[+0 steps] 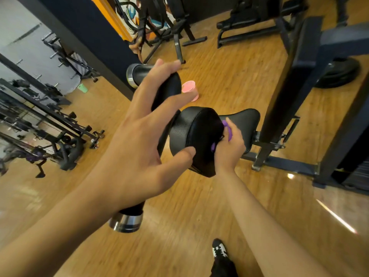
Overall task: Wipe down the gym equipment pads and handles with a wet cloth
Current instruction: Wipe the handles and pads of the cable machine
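Observation:
A black padded roller bar [169, 84] with chrome end caps runs from the upper middle down to the lower middle. My left hand [139, 128] lies over it with spread fingers, the thumb touching a round black pad [197, 134] in the middle. My right hand [229, 144] grips a purple cloth [227, 128] and presses it against the right side of that pad. Behind the pad sits a black seat [245, 120]; most of the cloth is hidden by my fingers.
A pink cup [190, 89] stands on the wooden floor beyond the roller. The machine's dark steel frame [279, 96] rises at the right. A mirror wall at the left reflects weight racks. More machines stand at the back. My shoe [219, 249] shows at the bottom.

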Demonstrator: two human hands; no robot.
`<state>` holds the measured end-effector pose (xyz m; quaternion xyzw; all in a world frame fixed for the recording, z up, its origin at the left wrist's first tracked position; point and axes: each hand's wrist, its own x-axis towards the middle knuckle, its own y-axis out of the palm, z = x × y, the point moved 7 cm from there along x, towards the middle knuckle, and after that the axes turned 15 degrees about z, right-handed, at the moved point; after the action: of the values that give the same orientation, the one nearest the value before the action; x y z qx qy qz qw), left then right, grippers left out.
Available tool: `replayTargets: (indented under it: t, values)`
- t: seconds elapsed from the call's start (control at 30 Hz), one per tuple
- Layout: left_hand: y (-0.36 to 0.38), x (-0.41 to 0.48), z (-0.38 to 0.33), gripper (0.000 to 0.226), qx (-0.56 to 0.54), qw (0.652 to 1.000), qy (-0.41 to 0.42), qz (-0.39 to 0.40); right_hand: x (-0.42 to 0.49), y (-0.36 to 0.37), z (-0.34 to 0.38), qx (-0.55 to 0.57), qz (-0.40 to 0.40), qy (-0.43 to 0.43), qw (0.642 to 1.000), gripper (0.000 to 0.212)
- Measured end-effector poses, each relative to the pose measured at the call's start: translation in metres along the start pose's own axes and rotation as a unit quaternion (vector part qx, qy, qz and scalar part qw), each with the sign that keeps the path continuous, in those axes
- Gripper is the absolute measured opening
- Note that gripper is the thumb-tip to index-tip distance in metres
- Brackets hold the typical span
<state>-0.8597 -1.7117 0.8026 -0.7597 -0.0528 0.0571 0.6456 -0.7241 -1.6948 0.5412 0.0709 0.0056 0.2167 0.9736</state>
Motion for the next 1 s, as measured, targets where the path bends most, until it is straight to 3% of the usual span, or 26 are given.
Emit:
replayTargets:
  t: [0.07,0.13,0.17,0.23,0.3,0.37,0.4,0.47,0.53,0.57,0.6,0.7,0.77,0.87,0.93,1.0]
  values:
    - [0.001,0.001,-0.002,0.068,-0.01,1.0,0.004,0.001,0.004,-0.012,-0.051,0.069,0.017,0.13,0.989,0.031]
    - [0.002,0.002,-0.003,0.068,-0.022,1.0,0.004,0.003,0.005,-0.017,-0.057,0.084,0.006,0.169,0.982,0.031]
    - [0.002,0.002,-0.004,0.068,-0.022,1.0,0.004,0.004,0.005,-0.017,-0.039,0.058,-0.005,0.143,0.988,0.031]
    - [0.001,0.003,-0.004,0.068,-0.018,1.0,0.004,0.004,0.003,-0.007,0.021,0.014,-0.013,-0.003,1.0,0.03]
    - [0.001,0.005,-0.004,0.069,-0.021,1.0,0.003,0.004,-0.009,0.004,0.072,-0.006,0.018,-0.186,0.982,0.027]
    - [0.002,0.005,-0.004,0.069,-0.02,1.0,0.002,0.003,-0.013,0.009,0.067,-0.039,0.015,-0.254,0.966,0.027]
    - [0.002,0.004,-0.004,0.07,-0.019,1.0,0.0,0.005,-0.007,0.004,0.044,-0.035,0.007,-0.216,0.976,0.028]
    - [0.003,0.003,-0.003,0.069,-0.015,1.0,-0.004,0.007,0.007,-0.011,-0.017,0.014,0.016,-0.04,0.999,0.029]
    - [0.002,0.0,-0.002,0.069,-0.011,1.0,-0.009,0.01,0.009,-0.013,-0.06,0.072,0.045,0.118,0.989,0.031]
    - [0.002,-0.001,-0.002,0.069,-0.012,1.0,-0.01,0.013,0.009,-0.013,-0.065,0.09,0.046,0.15,0.984,0.031]
    - [0.002,-0.001,-0.003,0.069,-0.014,1.0,-0.009,0.013,0.011,-0.012,-0.056,0.088,0.044,0.141,0.985,0.031]
    - [0.001,0.001,-0.004,0.07,-0.019,1.0,-0.013,0.01,-0.002,-0.007,-0.007,0.063,0.049,0.01,0.997,0.031]
    - [0.001,0.003,-0.004,0.07,-0.021,1.0,-0.013,0.011,-0.029,-0.003,-0.015,0.061,0.061,-0.02,0.996,0.035]
    - [0.001,0.002,-0.004,0.069,-0.015,1.0,-0.012,0.013,-0.049,-0.001,-0.049,0.108,0.072,0.05,0.99,0.041]
    - [0.002,0.0,-0.003,0.068,-0.01,1.0,-0.013,0.013,-0.027,0.006,-0.065,0.189,0.082,0.144,0.968,0.043]
    - [0.003,0.001,-0.003,0.067,-0.009,1.0,-0.015,0.012,-0.003,0.003,-0.067,0.226,0.072,0.18,0.955,0.044]
